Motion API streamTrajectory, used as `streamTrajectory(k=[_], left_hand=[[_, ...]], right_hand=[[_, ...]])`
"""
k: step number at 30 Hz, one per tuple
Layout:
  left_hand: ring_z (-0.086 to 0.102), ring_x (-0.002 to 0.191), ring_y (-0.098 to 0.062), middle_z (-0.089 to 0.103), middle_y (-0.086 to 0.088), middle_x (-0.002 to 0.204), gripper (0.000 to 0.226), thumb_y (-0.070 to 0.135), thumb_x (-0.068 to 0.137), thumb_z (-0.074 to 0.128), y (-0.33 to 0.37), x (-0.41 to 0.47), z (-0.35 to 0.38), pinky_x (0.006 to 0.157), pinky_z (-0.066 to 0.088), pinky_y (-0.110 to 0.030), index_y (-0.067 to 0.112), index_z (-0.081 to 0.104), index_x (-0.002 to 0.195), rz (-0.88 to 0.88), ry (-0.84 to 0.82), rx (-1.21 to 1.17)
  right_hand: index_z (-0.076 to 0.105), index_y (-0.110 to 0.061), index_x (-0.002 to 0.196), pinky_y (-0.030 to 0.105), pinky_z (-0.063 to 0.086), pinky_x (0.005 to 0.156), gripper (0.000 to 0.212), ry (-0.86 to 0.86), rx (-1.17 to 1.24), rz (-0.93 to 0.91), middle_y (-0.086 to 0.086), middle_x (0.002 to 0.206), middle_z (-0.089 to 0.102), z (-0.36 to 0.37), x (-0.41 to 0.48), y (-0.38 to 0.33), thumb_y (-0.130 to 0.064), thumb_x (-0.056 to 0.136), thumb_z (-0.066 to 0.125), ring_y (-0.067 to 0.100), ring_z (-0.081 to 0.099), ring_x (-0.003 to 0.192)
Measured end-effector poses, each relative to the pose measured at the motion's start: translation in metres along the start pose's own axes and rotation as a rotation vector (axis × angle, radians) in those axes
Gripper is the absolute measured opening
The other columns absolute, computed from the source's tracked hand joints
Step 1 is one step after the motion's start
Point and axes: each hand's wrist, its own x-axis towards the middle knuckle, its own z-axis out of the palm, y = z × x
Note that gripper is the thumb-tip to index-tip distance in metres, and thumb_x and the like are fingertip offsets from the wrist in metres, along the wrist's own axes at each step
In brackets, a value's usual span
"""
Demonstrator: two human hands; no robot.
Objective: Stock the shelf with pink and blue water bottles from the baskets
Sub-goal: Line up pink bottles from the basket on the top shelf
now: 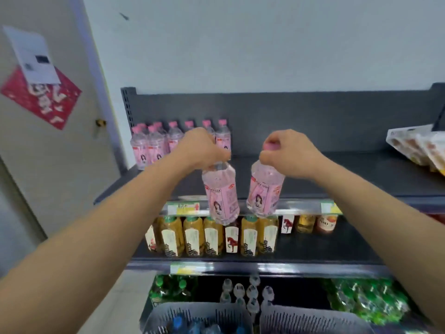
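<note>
Door (pixel 55 179): left of frame, pale.
Red poster (pixel 41 100): upper left, on the door.
White paper (pixel 32 55): overlapping the poster's top.
Yellow drink bottles (pixel 193 236): centre, upright in a row.
Green bottles (pixel 368 300): lower right, packed together.
Snack packets (pixel 419 148): right edge.

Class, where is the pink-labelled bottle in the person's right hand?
Head view, right of centre: the pink-labelled clear plastic bottle hangs from the right hand before the dark top shelf, beside the matching bottle in the left hand.

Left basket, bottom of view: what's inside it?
Blue-capped bottles show inside the left basket. How many cannot be told: its wall and the frame edge hide most of it.
</note>
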Motion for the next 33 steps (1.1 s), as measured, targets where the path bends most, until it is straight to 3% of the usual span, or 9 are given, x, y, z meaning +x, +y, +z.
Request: streamTrajectory(k=[3, 8, 13, 16, 20, 23, 26, 30, 33], left_hand=[[0.051, 0.05, -0.019, 0.059, -0.009, 0.063, 0.018, 0.02, 0.077, 0.067, -0.018, 0.018, -0.024, 0.057, 0.049, -0.026, 0.001, 0.068, 0.078, -0.017, 0.105, -0.084], [0.055, 0.044, -0.013, 0.054, -0.004, 0.054, 0.023, 0.023, 0.077, 0.069, -0.054, 0.052, -0.043, 0.051, 0.046, -0.021, 0.008, 0.055, 0.066, -0.1, 0.197, -0.107], [0.054, 0.035, -0.007, 0.052, 0.002, 0.04, 0.032, 0.024, 0.081, 0.067, -0.096, 0.087, -0.041, 0.047, 0.043, -0.022, 0.013, 0.047, 0.057, -0.19, 0.232, -0.122], [0.051, 0.032, -0.006, 0.056, -0.001, 0.049, 0.037, 0.026, 0.081, 0.07, -0.115, 0.105, -0.034, 0.044, 0.043, -0.021, 0.013, 0.045, 0.056, -0.212, 0.221, -0.158], [0.048, 0.026, 0.0, 0.051, 0.001, 0.048, 0.041, 0.026, 0.082, 0.071, -0.139, 0.125, -0.02, 0.03, 0.034, -0.01, 0.015, 0.041, 0.056, -0.244, 0.187, -0.211], [0.051, 0.028, 0.0, 0.056, -0.002, 0.053, 0.038, 0.023, 0.08, 0.074, -0.155, 0.14, -0.014, 0.044, 0.047, -0.016, 0.013, 0.045, 0.057, -0.238, 0.178, -0.331], [0.061, 0.047, -0.009, 0.066, -0.009, 0.073, 0.023, 0.02, 0.079, 0.076, -0.161, 0.146, -0.016, 0.062, 0.056, -0.027, 0.005, 0.059, 0.086, -0.228, 0.082, -0.389], [0.057, 0.06, -0.014, 0.059, -0.007, 0.082, 0.041, 0.013, 0.078, 0.076, -0.177, 0.135, -0.013, 0.058, 0.054, -0.023, 0.01, 0.045, 0.104, -0.264, -0.103, -0.374], [0.062, 0.072, -0.018, 0.063, -0.014, 0.097, 0.03, 0.003, 0.078, 0.073, -0.198, 0.121, 0.009, 0.066, 0.058, -0.026, 0.007, 0.048, 0.095, -0.345, -0.216, -0.315]], right_hand=[[0.064, -0.007, 0.102, 0.032, 0.046, 0.083, 0.024, 0.023, 0.004, -0.078, 0.007, 0.104, 0.065, 0.007, 0.026, -0.024, -0.021, 0.083, 0.058, 0.026, 0.058, 0.098], [0.061, -0.005, 0.111, 0.038, 0.049, 0.087, 0.029, 0.02, 0.009, -0.158, 0.01, 0.111, 0.062, 0.03, 0.068, -0.055, -0.019, 0.085, 0.057, 0.029, 0.058, 0.101], [0.056, -0.004, 0.122, 0.033, 0.043, 0.089, 0.034, -0.041, 0.006, -0.208, 0.012, 0.117, 0.056, 0.063, 0.104, -0.075, -0.012, 0.089, 0.052, 0.029, 0.054, 0.107], [0.055, 0.0, 0.122, 0.042, 0.047, 0.09, 0.032, -0.106, 0.003, -0.206, 0.016, 0.116, 0.058, 0.09, 0.126, -0.078, -0.007, 0.091, 0.047, 0.033, 0.055, 0.108], [0.045, -0.005, 0.135, 0.038, 0.045, 0.092, 0.041, -0.181, -0.031, -0.211, 0.018, 0.129, 0.053, 0.124, 0.147, -0.076, -0.002, 0.093, 0.045, 0.032, 0.052, 0.114], [0.046, -0.005, 0.134, 0.038, 0.045, 0.095, 0.042, -0.15, 0.037, -0.172, 0.017, 0.131, 0.053, 0.143, 0.163, -0.074, 0.001, 0.093, 0.044, 0.032, 0.052, 0.116], [0.034, -0.01, 0.144, 0.031, 0.04, 0.099, 0.052, -0.13, 0.17, -0.154, 0.012, 0.142, 0.044, 0.154, 0.168, -0.067, -0.005, 0.095, 0.047, 0.027, 0.045, 0.127], [0.018, -0.02, 0.15, 0.013, 0.043, 0.072, 0.077, -0.217, 0.423, -0.029, 0.002, 0.14, 0.044, 0.169, 0.153, -0.04, -0.015, 0.088, 0.064, 0.013, 0.05, 0.104], [0.018, -0.019, 0.148, 0.028, 0.047, 0.094, 0.09, -0.344, 0.435, 0.062, 0.002, 0.141, 0.047, 0.193, 0.143, -0.016, -0.012, 0.079, 0.075, 0.017, 0.053, 0.113]])
